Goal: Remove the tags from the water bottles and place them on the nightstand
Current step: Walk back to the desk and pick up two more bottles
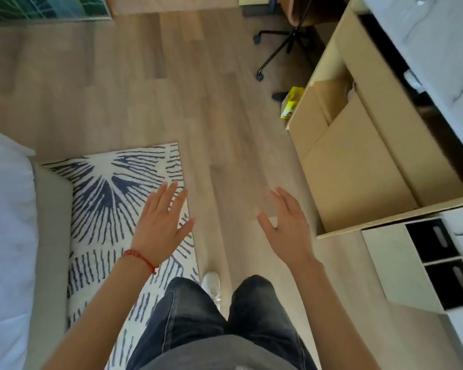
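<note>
Both hands empty, fingers spread. Left hand (162, 222) over the rug (102, 193), right hand (286, 225) over bare floor (171, 89). Cabinet (358, 156) off to my right.

Light wood plank floor (150, 84), patterned rug (104, 188), black office chair base (281, 49), pale wooden cabinet (358, 161)

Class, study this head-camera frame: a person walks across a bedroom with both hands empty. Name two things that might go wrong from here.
1. The patterned rug ends right beside the white shoe; its edge might catch a foot.
2. The office chair base spreads its legs over the floor ahead, a likely snag. Left hand and right hand are open, so they could break a fall.
</note>
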{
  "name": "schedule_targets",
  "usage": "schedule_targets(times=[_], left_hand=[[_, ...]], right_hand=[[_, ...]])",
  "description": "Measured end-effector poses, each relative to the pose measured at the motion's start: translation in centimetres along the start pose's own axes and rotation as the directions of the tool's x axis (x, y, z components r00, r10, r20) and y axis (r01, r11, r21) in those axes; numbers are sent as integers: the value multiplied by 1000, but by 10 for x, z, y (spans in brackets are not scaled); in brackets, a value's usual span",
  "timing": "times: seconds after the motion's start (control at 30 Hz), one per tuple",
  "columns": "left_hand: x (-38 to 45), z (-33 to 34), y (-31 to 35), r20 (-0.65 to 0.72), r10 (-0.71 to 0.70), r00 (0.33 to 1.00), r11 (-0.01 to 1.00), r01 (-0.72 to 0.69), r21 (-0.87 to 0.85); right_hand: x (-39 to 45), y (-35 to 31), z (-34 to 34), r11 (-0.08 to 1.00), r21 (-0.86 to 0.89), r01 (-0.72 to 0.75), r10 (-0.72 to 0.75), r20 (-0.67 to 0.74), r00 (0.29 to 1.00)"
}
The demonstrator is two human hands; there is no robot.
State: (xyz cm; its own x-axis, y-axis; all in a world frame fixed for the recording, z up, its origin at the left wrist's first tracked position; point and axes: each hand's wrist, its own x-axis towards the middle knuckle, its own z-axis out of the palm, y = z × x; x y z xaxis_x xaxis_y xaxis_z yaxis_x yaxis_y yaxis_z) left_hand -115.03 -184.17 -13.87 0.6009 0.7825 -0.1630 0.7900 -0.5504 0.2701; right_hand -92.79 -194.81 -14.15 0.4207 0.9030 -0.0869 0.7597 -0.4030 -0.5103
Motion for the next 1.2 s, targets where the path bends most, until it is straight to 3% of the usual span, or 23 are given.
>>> schedule_targets(times=[0.47,0.8,1.2], left_hand=[[257,-41,3,-21,-77,997,996,76,-42],[453,-97,14,-156,-69,985,998,67,-21],[665,-146,-85,-104,-60,993,998,57,-25]], right_hand=[[274,26,-19,998,-4,70,-69,98,993],[476,23,-71,983,-58,172,-167,83,982],[696,-15,-40,994,-51,98,-95,70,993]])
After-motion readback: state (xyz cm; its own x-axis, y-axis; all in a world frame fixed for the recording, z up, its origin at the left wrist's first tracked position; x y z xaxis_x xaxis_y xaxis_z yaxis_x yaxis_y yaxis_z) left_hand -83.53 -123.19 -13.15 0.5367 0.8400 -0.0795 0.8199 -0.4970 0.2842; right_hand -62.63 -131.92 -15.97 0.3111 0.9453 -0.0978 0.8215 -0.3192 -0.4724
